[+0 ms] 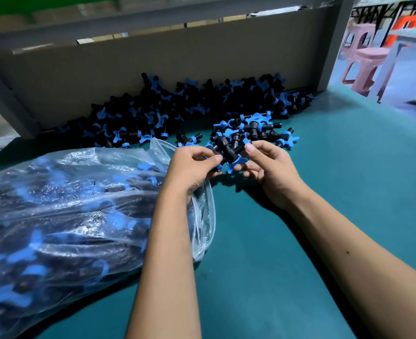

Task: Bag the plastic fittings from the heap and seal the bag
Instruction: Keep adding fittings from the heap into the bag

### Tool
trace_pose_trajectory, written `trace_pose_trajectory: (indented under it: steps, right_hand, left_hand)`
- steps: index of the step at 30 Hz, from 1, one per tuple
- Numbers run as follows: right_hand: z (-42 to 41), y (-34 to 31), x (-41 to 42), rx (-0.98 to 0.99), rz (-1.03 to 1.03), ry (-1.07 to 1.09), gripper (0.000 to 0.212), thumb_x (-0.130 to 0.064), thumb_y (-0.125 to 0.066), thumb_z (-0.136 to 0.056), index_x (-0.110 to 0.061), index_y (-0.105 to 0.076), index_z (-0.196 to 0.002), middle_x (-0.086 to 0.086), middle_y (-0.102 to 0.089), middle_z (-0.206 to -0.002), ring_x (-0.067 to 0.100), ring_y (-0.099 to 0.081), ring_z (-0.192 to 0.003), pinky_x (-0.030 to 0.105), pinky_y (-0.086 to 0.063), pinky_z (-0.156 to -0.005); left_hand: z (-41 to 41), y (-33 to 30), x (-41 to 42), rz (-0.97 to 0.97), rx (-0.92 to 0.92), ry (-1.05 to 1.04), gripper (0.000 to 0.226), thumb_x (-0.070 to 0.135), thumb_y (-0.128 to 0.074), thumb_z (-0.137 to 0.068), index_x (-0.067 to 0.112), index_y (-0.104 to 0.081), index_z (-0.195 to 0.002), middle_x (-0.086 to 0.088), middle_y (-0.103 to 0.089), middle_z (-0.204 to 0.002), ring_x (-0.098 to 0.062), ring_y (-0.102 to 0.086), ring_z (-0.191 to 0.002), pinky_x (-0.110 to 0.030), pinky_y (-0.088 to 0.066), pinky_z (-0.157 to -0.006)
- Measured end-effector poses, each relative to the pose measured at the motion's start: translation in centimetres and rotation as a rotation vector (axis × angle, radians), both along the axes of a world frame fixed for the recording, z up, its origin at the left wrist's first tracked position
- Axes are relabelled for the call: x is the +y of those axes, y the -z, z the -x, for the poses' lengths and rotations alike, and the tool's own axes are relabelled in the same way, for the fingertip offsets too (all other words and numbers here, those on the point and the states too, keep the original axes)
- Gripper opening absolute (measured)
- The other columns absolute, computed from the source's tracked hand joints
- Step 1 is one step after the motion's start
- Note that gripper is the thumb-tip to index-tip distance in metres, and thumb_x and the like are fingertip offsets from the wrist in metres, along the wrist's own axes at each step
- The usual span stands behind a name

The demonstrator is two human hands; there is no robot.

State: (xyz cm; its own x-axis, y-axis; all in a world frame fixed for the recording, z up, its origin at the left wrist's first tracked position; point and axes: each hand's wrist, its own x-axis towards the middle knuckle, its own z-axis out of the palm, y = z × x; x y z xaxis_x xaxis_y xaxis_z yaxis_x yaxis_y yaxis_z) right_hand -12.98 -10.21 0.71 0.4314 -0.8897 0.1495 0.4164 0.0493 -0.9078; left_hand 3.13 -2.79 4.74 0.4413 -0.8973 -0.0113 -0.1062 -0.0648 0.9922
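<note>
left hand (193, 165) and right hand (267, 163) pinch black-and-blue fittings (227, 152) | beside the bag (84, 206) mouth, maybe a few at once | step: filling | next: drop them in | heap (182, 106) waits on bench (300, 216)

Bag (62, 211) at lower left on table (263, 277); heap (177, 106) behind it, upper centre, against board (128, 69); stools (366, 62) upper right.
</note>
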Motion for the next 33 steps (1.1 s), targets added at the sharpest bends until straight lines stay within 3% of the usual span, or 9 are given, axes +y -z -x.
trace_pose_trajectory:
  steps: [2, 5, 9, 15, 19, 25, 29, 33]
  right_hand:
    - [-0.1, 0.1, -0.1, 0.042, 0.022, 0.019, 0.011, -0.027, -0.070, -0.093, -0.020, -0.068, -0.084, 0.009, -0.068, -0.089, 0.025, -0.071, -0.069, 0.024, -0.051, -0.053]
    - [-0.4, 0.3, 0.1, 0.140, 0.108, 0.002, 0.009, -0.022, -0.069, -0.095, -0.015, -0.069, -0.089, 0.012, -0.069, -0.086, 0.025, -0.069, -0.066, 0.025, -0.051, -0.053]
    - [-0.4, 0.1, 0.3, 0.262, 0.217, 0.001, 0.006, -0.020, -0.076, -0.090, -0.014, -0.075, -0.089, 0.009, -0.069, -0.083, 0.019, -0.060, -0.066, 0.026, -0.051, -0.058]
    - [-0.1, -0.1, 0.1, 0.101, 0.041, 0.081, 0.013, -0.024, -0.072, -0.092, -0.020, -0.076, -0.080, 0.003, -0.068, -0.080, 0.014, -0.061, -0.068, 0.026, -0.048, -0.062]
    - [0.1, 0.1, -0.1, 0.028, -0.025, 0.139, 0.014, -0.026, -0.074, -0.090, -0.020, -0.075, -0.078, -0.001, -0.062, -0.076, 0.011, -0.054, -0.064, 0.023, -0.044, -0.060]
    - [-0.2, 0.0, 0.1, 0.193, 0.154, 0.015, 0.016, -0.029, -0.075, -0.089, -0.015, -0.076, -0.082, 0.009, -0.055, -0.071, 0.026, -0.046, -0.071, 0.031, -0.039, -0.063]
    - [0.0, -0.1, 0.1, 0.155, 0.095, 0.022, 0.017, -0.031, -0.077, -0.086, -0.015, -0.074, -0.081, 0.003, -0.056, -0.069, 0.017, -0.049, -0.066, 0.026, -0.038, -0.061]
    - [0.2, 0.1, -0.2, -0.021, -0.039, 0.134, 0.019, -0.030, -0.075, -0.089, -0.020, -0.071, -0.073, -0.001, -0.057, -0.072, 0.012, -0.045, -0.063, 0.019, -0.041, -0.058]
  left_hand:
    - [-0.1, -0.1, 0.1, 0.022, 0.001, 0.013, 0.011, -0.002, -0.078, -0.087, 0.006, -0.074, -0.081, -0.001, -0.070, -0.063, -0.010, -0.069, -0.056, -0.014, -0.054, -0.058]
    - [-0.3, -0.2, 0.1, 0.035, -0.049, 0.025, 0.008, 0.005, -0.083, -0.083, 0.006, -0.079, -0.090, -0.005, -0.075, -0.077, -0.008, -0.069, -0.066, -0.017, -0.054, -0.065]
    - [-0.7, -0.2, 0.3, 0.051, -0.051, 0.020, 0.017, 0.007, -0.087, -0.079, 0.005, -0.079, -0.094, 0.002, -0.076, -0.074, 0.000, -0.067, -0.063, -0.011, -0.048, -0.055]
    - [-0.4, -0.6, 0.0, 0.104, 0.085, -0.061, 0.010, 0.007, -0.083, -0.083, 0.013, -0.077, -0.080, 0.002, -0.073, -0.069, -0.013, -0.069, -0.070, -0.021, -0.056, -0.068]
    - [-0.5, -0.4, 0.1, 0.122, 0.183, -0.120, 0.012, 0.006, -0.082, -0.084, 0.013, -0.073, -0.078, 0.004, -0.071, -0.065, -0.013, -0.069, -0.066, -0.015, -0.049, -0.056]
    - [0.4, -0.8, -0.2, 0.060, -0.002, -0.012, 0.009, 0.016, -0.085, -0.083, 0.018, -0.077, -0.081, 0.005, -0.070, -0.066, -0.001, -0.060, -0.053, -0.010, -0.037, -0.041]
    - [0.4, -1.0, 0.0, 0.060, 0.061, 0.004, 0.008, 0.013, -0.084, -0.083, 0.015, -0.077, -0.081, 0.004, -0.071, -0.067, -0.004, -0.063, -0.055, -0.011, -0.043, -0.046]
    - [0.2, -1.2, 0.0, 0.133, 0.222, -0.078, 0.010, 0.005, -0.081, -0.085, 0.009, -0.073, -0.080, 0.001, -0.073, -0.068, -0.014, -0.070, -0.064, -0.016, -0.056, -0.063]
